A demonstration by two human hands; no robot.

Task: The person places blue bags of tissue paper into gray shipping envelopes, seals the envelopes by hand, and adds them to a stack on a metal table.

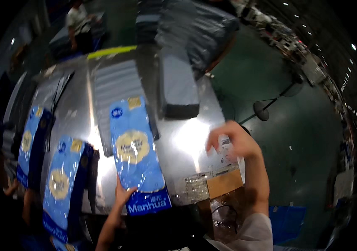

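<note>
A long blue plastic package [134, 125] with a cream badge in its middle and a dark blue lower end lies lengthwise on the metal table [178, 142]. My left hand [124, 195] grips its lower left side, with the thumb over the top face. The far end of the package overlaps a flat grey ridged pack [115, 77]. To the right, my right hand [235, 140] is raised near the table's right edge, apart from the package. Its fingers are bent and smeared by motion, and I see nothing held in them.
Two similar blue packages [63, 184] [29, 142] stand at the left, with another person's hand [11, 187] beside the farther one. A grey block-shaped pack [179, 83] lies at the back. Cardboard [224, 184] is at the near right corner; a pedestal fan [262, 111] stands beyond.
</note>
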